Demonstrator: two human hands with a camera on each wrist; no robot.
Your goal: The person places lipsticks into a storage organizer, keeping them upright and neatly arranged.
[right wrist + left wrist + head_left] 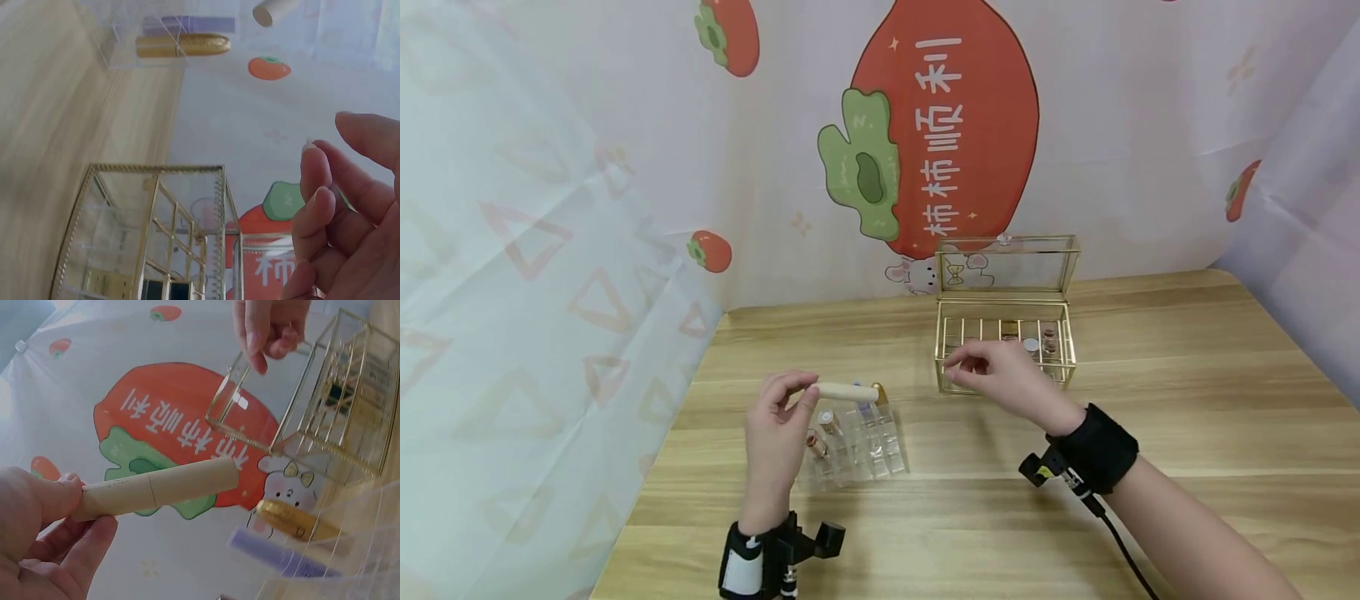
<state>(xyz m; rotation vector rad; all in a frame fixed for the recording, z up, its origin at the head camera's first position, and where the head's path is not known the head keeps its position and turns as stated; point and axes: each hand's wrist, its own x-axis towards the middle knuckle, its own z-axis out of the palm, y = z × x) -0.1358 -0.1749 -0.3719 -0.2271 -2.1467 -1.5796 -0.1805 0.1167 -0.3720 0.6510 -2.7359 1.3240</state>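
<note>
My left hand [777,442] pinches one end of a cream-coloured lipstick tube [165,486] between thumb and fingers. The tube lies nearly level above a clear plastic organizer [880,467]. Lipsticks stand in the organizer, among them a gold tube [294,519] and a purple tube [269,551]. My right hand [1011,379] hovers at the front of a gold-framed glass box [938,350], its fingers loosely bent with nothing between them. The box's hinged lid [1007,243] stands raised. Part of the box's inside is hidden behind this hand.
Inside the box a gold grid divides it, and several small items, including a reddish tube [1049,340], sit in its compartments. The wooden table [1187,400] meets a printed cloth backdrop [790,167]. A cable [1123,546] trails from the right wrist camera.
</note>
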